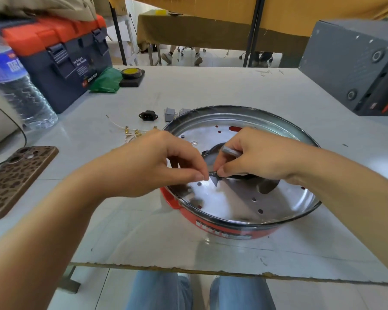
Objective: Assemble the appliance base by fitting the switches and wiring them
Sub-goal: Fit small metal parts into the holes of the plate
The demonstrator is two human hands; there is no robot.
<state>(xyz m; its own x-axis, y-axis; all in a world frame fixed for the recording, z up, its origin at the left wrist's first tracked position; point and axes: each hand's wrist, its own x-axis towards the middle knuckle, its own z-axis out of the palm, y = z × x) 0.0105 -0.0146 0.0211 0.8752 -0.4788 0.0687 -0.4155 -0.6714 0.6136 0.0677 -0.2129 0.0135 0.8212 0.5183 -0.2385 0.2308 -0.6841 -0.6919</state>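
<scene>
Switch (230,151) between right-hand fingers (227,170), above appliance base (233,229)

Bare forearms (54,220); light blue trousers (159,291), seemingly jeans.

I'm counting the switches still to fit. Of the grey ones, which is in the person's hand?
The grey switch gripped in the right hand, over the appliance base. The other two grey switches sit untouched on the table behind the base's rim.
</scene>
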